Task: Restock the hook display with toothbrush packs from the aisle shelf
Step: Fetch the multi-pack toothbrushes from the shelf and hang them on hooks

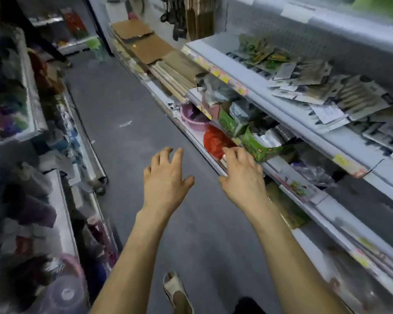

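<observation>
Both forearms are stretching out from the near edge, above a sandalled foot (175,288) on the grey floor (134,114). Left hand (166,177) is hovering over the aisle, fingers spread, grip empty. Right hand (243,177) is hovering at the front of the lower shelves (279,166) on the right, fingers spread too, grip holding nothing. Cannot tell if its fingertips are touching anything. Just beyond its fingers a red bag (213,141) and green packs (256,148) are sitting in those shelves, with a pink basin (193,120) farther along. Toothbrush packs (322,87) are lying in a loose flat heap on the upper shelf (281,109), far right, well apart from both hands; their print is too blurred to read. Yellow price tags (222,77) are running along that shelf's front edge. Flat cardboard sheets (141,39) are lying farther down the right side. Left-side shelving (32,123) is showing only blurred goods.
</observation>
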The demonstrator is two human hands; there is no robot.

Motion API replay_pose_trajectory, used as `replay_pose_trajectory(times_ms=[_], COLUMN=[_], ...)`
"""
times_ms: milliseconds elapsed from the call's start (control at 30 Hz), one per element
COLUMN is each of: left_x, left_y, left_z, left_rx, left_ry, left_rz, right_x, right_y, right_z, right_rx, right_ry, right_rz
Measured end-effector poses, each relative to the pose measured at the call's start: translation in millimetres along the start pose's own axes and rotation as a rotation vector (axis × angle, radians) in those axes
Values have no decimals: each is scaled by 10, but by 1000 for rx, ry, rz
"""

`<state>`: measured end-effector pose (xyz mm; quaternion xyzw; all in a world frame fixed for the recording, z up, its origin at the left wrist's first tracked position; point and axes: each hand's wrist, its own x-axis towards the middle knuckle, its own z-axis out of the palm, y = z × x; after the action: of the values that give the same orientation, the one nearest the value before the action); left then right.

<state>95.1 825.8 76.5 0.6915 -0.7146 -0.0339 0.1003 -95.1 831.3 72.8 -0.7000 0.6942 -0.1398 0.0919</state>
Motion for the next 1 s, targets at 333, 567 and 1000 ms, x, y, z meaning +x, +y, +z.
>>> replay_pose_trajectory(times_ms=[333, 567, 1000], left_x=[1958, 2963, 4360], left_y=[-24, 266, 908], left_z=[4, 217, 879], left_rx=[-93, -110, -88], left_ry=[-33, -29, -156], left_rz=[356, 491, 712], right_x=[1126, 2009, 2776], right_y=[-12, 378, 1128], right_z=[15, 43, 255], right_rx=[21, 117, 241], right_ry=[154, 259, 329], right_rz=[352, 477, 777])
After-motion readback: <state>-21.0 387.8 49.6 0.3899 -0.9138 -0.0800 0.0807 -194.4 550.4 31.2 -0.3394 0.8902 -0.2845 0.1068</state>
